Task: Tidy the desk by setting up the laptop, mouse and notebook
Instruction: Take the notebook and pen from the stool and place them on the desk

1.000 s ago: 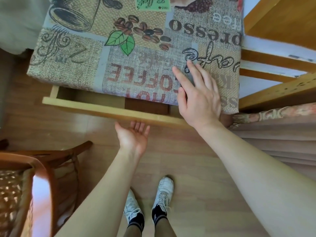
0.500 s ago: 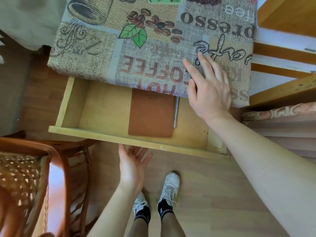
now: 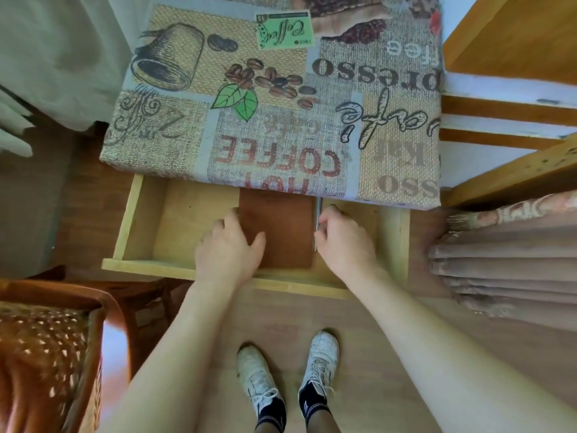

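Note:
The desk's wooden drawer [image 3: 146, 265] stands pulled out under a coffee-print tablecloth [image 3: 281, 120]. A brown notebook [image 3: 284, 232] lies flat in the drawer, its far end hidden under the cloth. A thin silver pen [image 3: 318, 207] lies along its right edge. My left hand [image 3: 229, 248] is on the notebook's left edge, thumb on the cover and fingers curled down over the side. My right hand [image 3: 343, 242] has its fingertips closed around the pen at the notebook's right edge. No laptop or mouse is in view.
A brown wooden chair with a spotted cushion [image 3: 46, 354] stands at the lower left, close to the drawer's corner. A folded brown curtain [image 3: 505, 260] hangs at the right. Wooden shelving [image 3: 515, 114] is beyond it. My feet in white shoes [image 3: 287, 370] stand on the floor below the drawer.
The drawer has slid out. My right hand left the tabletop and dropped to the pen. My left hand moved from below the drawer front onto the notebook.

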